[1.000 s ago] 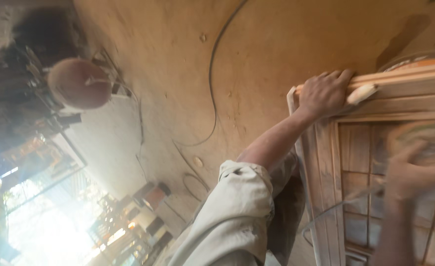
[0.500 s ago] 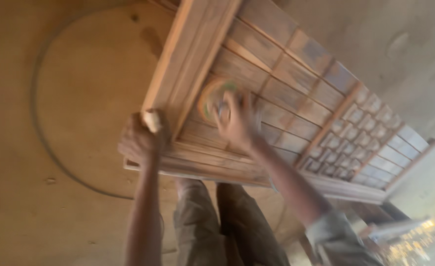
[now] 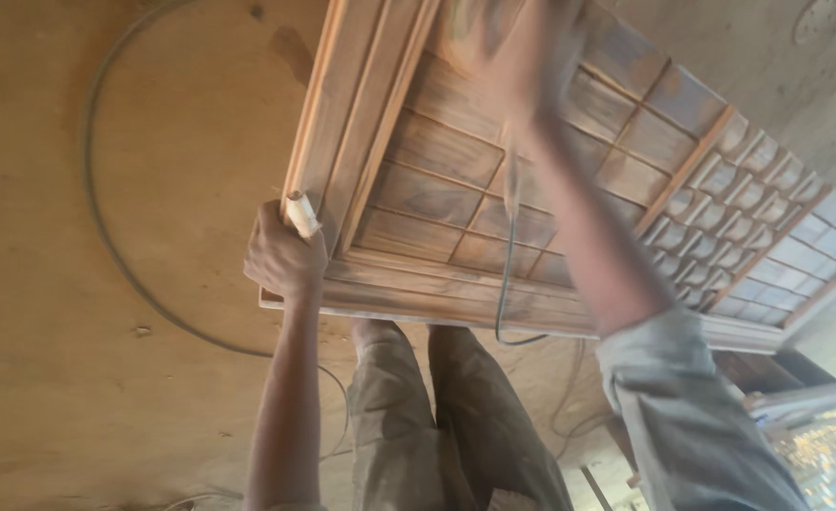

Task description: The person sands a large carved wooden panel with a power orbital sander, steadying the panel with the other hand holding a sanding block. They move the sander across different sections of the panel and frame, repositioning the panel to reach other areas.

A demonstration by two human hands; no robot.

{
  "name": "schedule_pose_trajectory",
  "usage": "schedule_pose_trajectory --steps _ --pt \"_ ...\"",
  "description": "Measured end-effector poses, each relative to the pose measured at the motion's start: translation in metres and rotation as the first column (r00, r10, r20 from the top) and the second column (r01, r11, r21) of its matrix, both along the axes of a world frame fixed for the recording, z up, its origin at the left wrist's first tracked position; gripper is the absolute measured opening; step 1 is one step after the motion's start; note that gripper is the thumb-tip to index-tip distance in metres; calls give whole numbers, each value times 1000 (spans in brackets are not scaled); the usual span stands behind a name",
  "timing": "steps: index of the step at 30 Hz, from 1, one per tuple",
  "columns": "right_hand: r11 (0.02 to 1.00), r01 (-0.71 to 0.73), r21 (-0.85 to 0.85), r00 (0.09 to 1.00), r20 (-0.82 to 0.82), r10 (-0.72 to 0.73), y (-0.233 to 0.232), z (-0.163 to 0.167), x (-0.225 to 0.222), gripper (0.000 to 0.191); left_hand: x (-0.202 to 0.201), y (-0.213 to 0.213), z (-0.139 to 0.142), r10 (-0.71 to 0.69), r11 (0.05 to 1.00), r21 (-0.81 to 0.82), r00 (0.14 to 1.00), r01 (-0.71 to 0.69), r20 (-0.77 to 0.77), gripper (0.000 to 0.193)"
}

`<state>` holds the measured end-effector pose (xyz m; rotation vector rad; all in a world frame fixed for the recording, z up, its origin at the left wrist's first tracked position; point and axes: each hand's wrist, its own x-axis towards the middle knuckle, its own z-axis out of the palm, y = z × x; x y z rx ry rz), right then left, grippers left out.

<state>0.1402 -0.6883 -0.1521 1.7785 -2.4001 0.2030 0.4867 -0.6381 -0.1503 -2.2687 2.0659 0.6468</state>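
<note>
Mid-sanding: left hand [image 3: 284,257] clamps brown panelled wooden door [image 3: 456,199] corner, gripping pale roll [image 3: 302,214]; blurred right hand [image 3: 522,43], grip indiscernible; most panels seemingly remaining.

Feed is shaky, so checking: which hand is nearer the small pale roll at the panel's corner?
Left. The left hand has the pale roll in its grip at the wooden panel's corner. The right hand, blurred, is up on the panel, well away from the roll.
</note>
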Motion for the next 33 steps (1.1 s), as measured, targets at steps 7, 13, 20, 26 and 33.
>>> schedule_pose_trajectory --steps 7,13,20,26,33 --pt "978 -108 177 791 611 -23 106 63 125 46 -6 -3 13 -9 999 -31 1000 8 -23 40" --pt "960 -173 221 790 613 1 127 74 120 71 -11 -4 17 -36 998 -45 999 35 -30 34" --pt "824 -203 528 927 375 -12 83 71 59 68 -3 -4 7 -6 1000 -13 1000 6 7 37" --pt "799 -365 478 918 328 223 52 66 76 77 -3 -7 8 2 999 -36 1000 -3 -29 41" --pt "725 -412 551 911 256 324 49 71 78 73 1 -12 10 -12 997 -83 996 5 -88 42"
